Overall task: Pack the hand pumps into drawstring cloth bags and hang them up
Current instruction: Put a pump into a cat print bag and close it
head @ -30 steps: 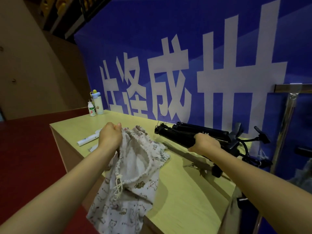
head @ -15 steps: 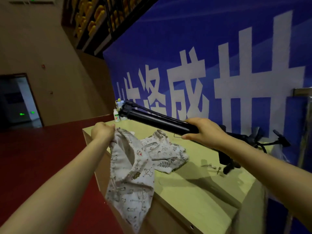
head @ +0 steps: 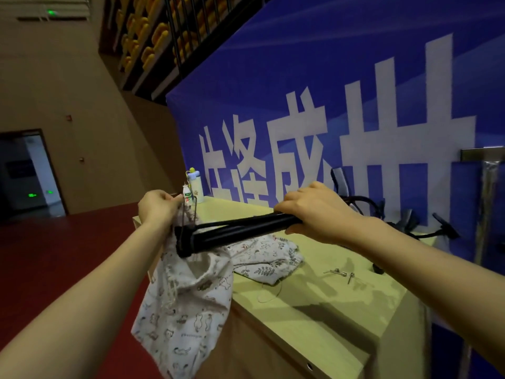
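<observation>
My left hand [head: 158, 207] grips the rim of a white printed drawstring bag [head: 188, 310], which hangs down past the front of the table. My right hand [head: 314, 212] holds a long black hand pump [head: 235, 233] almost level above the table. The pump's left end sits right at the bag's open mouth; I cannot tell how far inside it is. A second printed cloth bag [head: 266, 258] lies flat on the light wooden table [head: 341, 305]. More black pumps with hoses [head: 410, 222] lie at the back right.
Two small metal needle adapters [head: 340, 274] lie loose on the table. A bottle [head: 195, 184] and a small white bottle [head: 187, 194] stand at the far left corner. A blue banner wall stands behind, a metal rail post [head: 489, 203] at right, red floor at left.
My right hand lifted the pump off the pile and swung its end left and down to the bag's mouth. My left hand raised the bag off the table edge.
</observation>
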Tool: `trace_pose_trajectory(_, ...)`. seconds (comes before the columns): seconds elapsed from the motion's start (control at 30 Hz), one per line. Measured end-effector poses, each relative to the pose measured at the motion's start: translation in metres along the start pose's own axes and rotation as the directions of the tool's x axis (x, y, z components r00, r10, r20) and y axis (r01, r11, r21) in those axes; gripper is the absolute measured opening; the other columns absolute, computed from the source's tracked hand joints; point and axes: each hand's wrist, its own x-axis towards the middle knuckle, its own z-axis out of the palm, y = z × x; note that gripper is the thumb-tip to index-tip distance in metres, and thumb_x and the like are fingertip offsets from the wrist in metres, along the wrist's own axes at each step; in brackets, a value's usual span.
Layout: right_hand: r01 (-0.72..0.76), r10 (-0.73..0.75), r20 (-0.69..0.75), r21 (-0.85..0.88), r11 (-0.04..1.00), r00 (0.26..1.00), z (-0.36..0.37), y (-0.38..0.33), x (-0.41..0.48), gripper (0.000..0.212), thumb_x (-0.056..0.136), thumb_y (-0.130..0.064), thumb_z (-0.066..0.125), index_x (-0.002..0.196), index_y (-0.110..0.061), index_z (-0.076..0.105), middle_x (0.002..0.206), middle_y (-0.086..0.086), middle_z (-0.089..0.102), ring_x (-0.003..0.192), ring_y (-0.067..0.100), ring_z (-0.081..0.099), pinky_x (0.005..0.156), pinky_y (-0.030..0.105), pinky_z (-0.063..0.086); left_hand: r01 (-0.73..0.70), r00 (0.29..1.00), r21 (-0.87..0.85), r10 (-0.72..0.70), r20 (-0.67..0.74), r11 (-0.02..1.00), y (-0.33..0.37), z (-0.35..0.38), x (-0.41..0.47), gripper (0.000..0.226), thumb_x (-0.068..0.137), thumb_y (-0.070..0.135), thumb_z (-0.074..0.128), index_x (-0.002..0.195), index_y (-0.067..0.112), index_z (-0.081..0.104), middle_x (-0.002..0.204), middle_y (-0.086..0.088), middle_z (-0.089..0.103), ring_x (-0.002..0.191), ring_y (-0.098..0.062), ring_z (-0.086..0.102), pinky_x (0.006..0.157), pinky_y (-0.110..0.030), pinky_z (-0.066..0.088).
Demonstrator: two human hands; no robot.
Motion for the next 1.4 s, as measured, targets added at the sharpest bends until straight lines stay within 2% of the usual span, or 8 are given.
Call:
trace_pose_trajectory(0.4, 0.0, -0.039, -0.166, -0.228, 0.974, 0.985, 0.0, -0.031, 0.034, 0.009, 0.077, -0.019, 0.07, 0.084, -0.025, 0.07, 0.072, -0.006, 0.069, 0.075, 0.018, 0.065, 0.109, 0.043, 0.03, -0.506, 0.842, 0.049, 0.48, 0.247, 0.861, 0.038, 0.045, -0.067, 0.029, 0.102, 0.025, 0.031, 0.08, 0.007, 0.039, 0.077, -0.009, 0.049, 0.074, -0.026, 0.044, 0.065, -0.033, 0.028)
trace_pose_trajectory(0.53, 0.086, -0.123, -0.146, -0.238, 0.967, 0.982, 0.006, -0.033, 0.042, 0.017, 0.082, -0.014, 0.062, 0.095, -0.022, 0.07, 0.079, -0.005, 0.072, 0.083, 0.02, 0.066, 0.112, 0.044, 0.026, -0.509, 0.816, -0.13, 0.525, 0.24, 0.851, 0.038, 0.055, -0.08, 0.026, 0.101, 0.024, 0.03, 0.083, 0.008, 0.039, 0.073, -0.004, 0.05, 0.072, -0.025, 0.047, 0.065, -0.034, 0.033)
trace_pose_trajectory(0.67, 0.088, -0.125, -0.168, -0.212, 0.973, 0.978, 0.007, -0.028, 0.044, 0.021, 0.083, -0.013, 0.062, 0.101, -0.021, 0.069, 0.086, -0.004, 0.073, 0.091, 0.02, 0.066, 0.113, 0.045, 0.023, -0.26, 0.765, -0.508, 0.496, 0.411, 0.821, 0.031, 0.06, -0.081, 0.036, 0.098, 0.042, 0.034, 0.089, 0.013, 0.052, 0.081, 0.003, 0.054, 0.077, -0.011, 0.05, 0.078, -0.033, 0.043)
trace_pose_trajectory(0.83, 0.06, -0.088, -0.211, -0.137, 0.989, 0.973, 0.01, -0.019, 0.044, 0.022, 0.083, -0.021, 0.061, 0.104, -0.021, 0.067, 0.105, -0.003, 0.071, 0.112, 0.02, 0.06, 0.114, 0.041, 0.009, -0.429, 0.6, -0.42, 0.6, 0.529, 0.799, 0.022, 0.062, -0.076, 0.028, 0.083, 0.037, 0.065, 0.107, 0.029, 0.056, 0.103, 0.005, 0.065, 0.098, -0.009, 0.062, 0.088, -0.029, 0.05)
trace_pose_trajectory(1.0, -0.303, 0.395, -0.452, 0.264, 0.916, 0.8, 0.013, -0.033, 0.025, 0.05, 0.08, -0.028, 0.07, 0.125, -0.017, 0.052, 0.13, 0.003, 0.052, 0.122, 0.021, 0.05, 0.101, 0.035, 0.036, -0.433, 0.784, -0.372, 0.546, 0.295, 0.821, 0.035, 0.058, -0.084, 0.03, 0.09, 0.029, 0.06, 0.115, 0.014, 0.055, 0.096, 0.0, 0.063, 0.087, -0.012, 0.06, 0.07, -0.021, 0.047)
trace_pose_trajectory(1.17, -0.74, 0.619, 0.406, 0.39, 0.548, 0.672, 0.008, -0.06, 0.017, 0.092, 0.08, -0.079, 0.025, 0.138, -0.007, 0.03, 0.127, 0.014, 0.055, 0.11, 0.033, 0.058, 0.081, 0.041, 0.048, -0.357, 0.918, -0.399, 0.396, 0.017, 0.844, 0.059, 0.045, -0.092, 0.032, 0.091, 0.024, 0.058, 0.118, 0.01, 0.048, 0.093, 0.004, 0.059, 0.088, -0.015, 0.055, 0.062, -0.019, 0.038)
trace_pose_trajectory(1.3, -0.773, 0.55, 0.545, 0.4, 0.492, 0.633, -0.008, -0.062, 0.013, 0.097, 0.077, -0.082, 0.012, 0.115, -0.003, 0.053, 0.089, 0.014, 0.064, 0.074, 0.024, 0.066, 0.075, 0.033, 0.054, -0.263, 0.964, -0.421, 0.246, -0.096, 0.868, 0.072, 0.033, -0.093, 0.045, 0.093, 0.02, 0.056, 0.132, 0.009, 0.038, 0.117, -0.008, 0.06, 0.1, -0.022, 0.058, 0.079, -0.029, 0.044)
trace_pose_trajectory(1.4, -0.794, 0.171, 0.785, 0.607, -0.022, 0.595, -0.02, -0.065, 0.014, 0.065, 0.088, -0.066, 0.035, 0.111, -0.007, 0.051, 0.097, 0.015, 0.061, 0.041, 0.011, 0.059, 0.048, 0.021, 0.052, -0.189, 0.982, -0.462, 0.152, -0.116, 0.867, 0.073, 0.03, -0.089, 0.05, 0.091, 0.017, 0.058, 0.135, 0.008, 0.036, 0.125, -0.011, 0.059, 0.112, -0.028, 0.058, 0.094, -0.038, 0.049)
